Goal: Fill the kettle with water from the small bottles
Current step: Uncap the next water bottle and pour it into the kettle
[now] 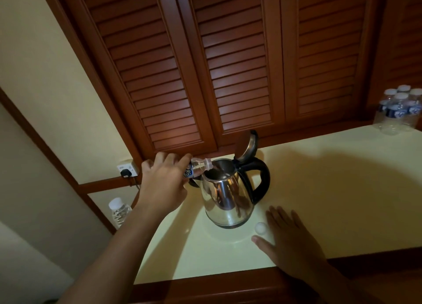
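Observation:
A steel kettle (pixel 228 194) with a black handle stands on the pale counter, its lid (pixel 247 145) swung up and open. My left hand (pixel 163 185) grips a small clear water bottle (pixel 199 166) tipped on its side, the uncapped neck resting over the kettle's left rim. My right hand (pixel 290 242) lies flat on the counter to the right of the kettle, fingers spread and holding nothing. A white bottle cap (pixel 261 228) sits on the counter just left of its fingers.
Several capped small bottles (pixel 399 109) stand at the counter's far right corner. One capped bottle (pixel 118 210) sits below the counter's left edge. A wall socket with a black plug (pixel 126 170) is behind my left hand. Louvred wooden doors (pixel 228 64) back the counter.

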Motion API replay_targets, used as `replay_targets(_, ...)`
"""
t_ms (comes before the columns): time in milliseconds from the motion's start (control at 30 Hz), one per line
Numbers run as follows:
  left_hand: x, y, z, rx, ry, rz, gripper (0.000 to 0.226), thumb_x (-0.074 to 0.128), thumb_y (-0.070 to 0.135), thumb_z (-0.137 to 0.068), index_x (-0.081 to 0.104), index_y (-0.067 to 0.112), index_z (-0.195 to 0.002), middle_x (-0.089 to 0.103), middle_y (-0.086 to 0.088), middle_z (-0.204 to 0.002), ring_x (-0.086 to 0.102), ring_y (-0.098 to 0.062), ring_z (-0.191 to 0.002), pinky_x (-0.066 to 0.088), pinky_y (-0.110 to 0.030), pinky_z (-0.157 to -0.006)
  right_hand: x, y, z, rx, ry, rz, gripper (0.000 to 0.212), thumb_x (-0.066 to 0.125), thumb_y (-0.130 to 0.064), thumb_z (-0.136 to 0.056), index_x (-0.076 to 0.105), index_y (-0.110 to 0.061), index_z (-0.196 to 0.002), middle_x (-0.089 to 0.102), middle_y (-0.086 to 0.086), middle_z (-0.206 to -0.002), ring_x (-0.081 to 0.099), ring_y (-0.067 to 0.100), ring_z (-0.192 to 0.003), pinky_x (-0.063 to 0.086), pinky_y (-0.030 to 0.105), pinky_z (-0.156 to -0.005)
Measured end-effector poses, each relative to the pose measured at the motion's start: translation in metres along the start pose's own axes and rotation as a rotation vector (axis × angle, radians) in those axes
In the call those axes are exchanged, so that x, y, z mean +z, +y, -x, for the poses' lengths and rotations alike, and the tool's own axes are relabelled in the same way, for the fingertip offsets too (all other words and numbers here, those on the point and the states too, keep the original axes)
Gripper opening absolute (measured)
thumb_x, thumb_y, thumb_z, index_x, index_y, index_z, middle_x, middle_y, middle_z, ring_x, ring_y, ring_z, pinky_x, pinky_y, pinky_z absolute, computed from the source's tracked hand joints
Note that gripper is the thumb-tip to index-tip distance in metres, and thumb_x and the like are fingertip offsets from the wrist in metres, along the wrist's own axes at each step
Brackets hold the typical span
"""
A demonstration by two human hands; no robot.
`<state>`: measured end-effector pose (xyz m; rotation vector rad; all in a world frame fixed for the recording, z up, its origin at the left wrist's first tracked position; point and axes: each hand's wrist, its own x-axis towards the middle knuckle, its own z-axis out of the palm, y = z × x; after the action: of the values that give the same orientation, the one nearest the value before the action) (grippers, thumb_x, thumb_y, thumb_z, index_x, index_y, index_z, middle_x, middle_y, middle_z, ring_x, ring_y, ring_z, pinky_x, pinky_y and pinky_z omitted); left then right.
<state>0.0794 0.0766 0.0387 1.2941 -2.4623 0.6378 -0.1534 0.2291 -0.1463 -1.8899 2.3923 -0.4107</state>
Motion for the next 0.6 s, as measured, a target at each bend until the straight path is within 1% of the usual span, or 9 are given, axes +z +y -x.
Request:
replay_targets(100,0.002,-0.001,-0.002,0.041,0.016,-0.100,0.077,0.082,0.023,-0.076,0.052,0.025,-0.148,0.064,-0.008,-0.126,0.051,-0.034,-0.119,0.042,-0.060,-0.098,-0.001,0.000,0.000,0.000,0.005,-0.004,0.092,0.015,-0.077,-0.092,0.006,-0.015,-0.160,0.003,0.004,-0.169,-0.002,0.019,-0.155,-0.010,0.040,-0.123)
replay_targets(233,0.001,0.001,-0.003,0.075,0.030,-0.144,0.083,0.086,0.017,-0.066,0.057,0.022,-0.143,0.066,-0.010,-0.120,0.053,-0.036,-0.117,0.042,-0.066,-0.099,0.000,0.000,0.000,-0.001,0.006,-0.007,0.092,0.014,-0.077,-0.093,0.006,-0.015,-0.160,0.003,0.004,-0.169,-0.002,0.018,-0.155,-0.010,0.040,-0.124)
replay_targets(467,0.000,0.008,-0.004,0.080,0.026,-0.161,0.087,0.085,0.009,-0.061,0.058,0.020,-0.143,0.065,-0.012,-0.123,0.052,-0.039,-0.122,0.039,-0.070,-0.101,0.000,0.000,0.000,-0.006,0.010,-0.007,0.091,0.014,-0.077,-0.093,0.006,-0.016,-0.160,0.002,0.003,-0.169,-0.002,0.018,-0.155,-0.007,0.040,-0.124)
replay_targets(600,-0.003,0.011,-0.004,0.074,-0.013,-0.178,0.091,0.085,0.012,-0.063,0.052,0.022,-0.147,0.062,-0.013,-0.133,0.047,-0.041,-0.134,0.035,-0.072,-0.105,0.001,0.001,0.001,-0.009,0.015,-0.018,0.091,0.014,-0.077,-0.093,0.006,-0.016,-0.160,0.002,0.003,-0.169,-0.003,0.018,-0.155,-0.009,0.039,-0.123)
